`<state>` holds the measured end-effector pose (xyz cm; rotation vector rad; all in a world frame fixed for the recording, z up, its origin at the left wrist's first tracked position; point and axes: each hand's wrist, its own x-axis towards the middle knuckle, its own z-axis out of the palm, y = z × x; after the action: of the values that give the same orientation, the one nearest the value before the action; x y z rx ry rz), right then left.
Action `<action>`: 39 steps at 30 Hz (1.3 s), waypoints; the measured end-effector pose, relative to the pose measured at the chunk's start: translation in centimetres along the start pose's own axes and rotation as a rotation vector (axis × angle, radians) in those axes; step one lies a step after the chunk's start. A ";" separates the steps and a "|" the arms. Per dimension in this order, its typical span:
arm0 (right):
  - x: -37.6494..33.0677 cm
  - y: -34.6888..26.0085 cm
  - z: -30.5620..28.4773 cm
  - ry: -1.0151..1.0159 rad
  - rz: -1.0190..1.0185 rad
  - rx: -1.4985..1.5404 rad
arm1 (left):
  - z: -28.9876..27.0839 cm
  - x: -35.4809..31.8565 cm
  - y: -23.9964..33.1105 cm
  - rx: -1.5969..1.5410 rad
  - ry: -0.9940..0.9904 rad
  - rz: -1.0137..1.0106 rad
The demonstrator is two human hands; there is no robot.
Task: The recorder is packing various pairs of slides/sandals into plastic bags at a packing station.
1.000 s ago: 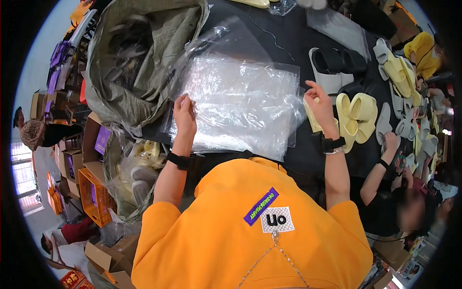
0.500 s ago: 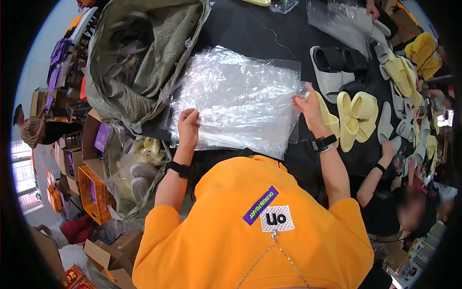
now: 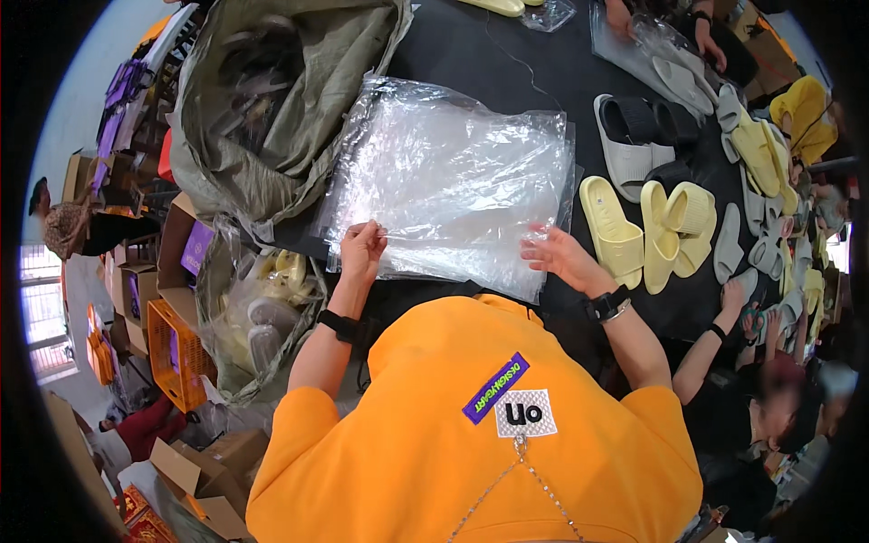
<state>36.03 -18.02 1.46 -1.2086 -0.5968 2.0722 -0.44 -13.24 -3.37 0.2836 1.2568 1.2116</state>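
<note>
Plastic bags (image 3: 453,181): clear stack, flat on the black table (image 3: 507,63), centre of the frame, its near edge just above the orange shirt.
Left hand (image 3: 362,249): fingers pinched together on the near-left edge of the top bag — thumb against fingertips, a thin fold of film between them.
Right hand (image 3: 559,256): fingers spread and apart, resting on the near-right corner of the stack; it clamps nothing, only presses the film.
Step in hand: judged to be peeling one bag off the stack. Doing it well likely means rubbing the pinched edge to split a single layer, keeping the right hand flat as an anchor so the rest does not slide.
Risk: thin film clings — two bags may lift as one.
Right of the stack: pale yellow slippers (image 3: 647,226) and grey slippers (image 3: 634,136), just beside it.
Upper left: olive sack (image 3: 272,100), open, near the stack's far-left corner.
Lower left: orange crate (image 3: 172,353) on the floor.
</note>
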 end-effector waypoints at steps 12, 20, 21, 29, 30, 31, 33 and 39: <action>-0.3 2.4 -4.7 0.404 0.001 -0.168 | -1.2 -1.8 2.4 0.446 0.209 0.313; -0.3 3.3 -2.6 0.425 0.034 -0.284 | 13.9 1.4 2.5 1.219 -0.517 1.053; -0.2 3.4 -2.3 0.415 0.031 -0.326 | 15.7 2.2 0.6 1.336 -0.504 1.068; -0.3 4.3 -1.0 0.398 -0.046 -0.338 | 22.2 7.6 -5.5 1.807 -0.591 1.006; 0.2 5.7 -2.2 0.440 -0.129 -0.444 | 22.4 8.2 -5.8 1.825 -0.587 0.977; 0.7 6.2 -2.4 0.479 -0.208 -0.546 | 22.3 8.5 -5.8 1.848 -0.583 0.944; 1.1 6.3 -3.7 0.726 -0.397 -0.853 | 22.6 8.9 -6.1 1.858 -0.564 0.928; 1.8 3.0 -2.3 0.889 -0.353 -1.022 | 22.6 8.1 -7.2 1.803 -0.476 0.978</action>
<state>36.49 -18.59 -2.61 -2.1566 -1.3224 0.6953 20.80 0.02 -5.04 2.5157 1.4404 0.2483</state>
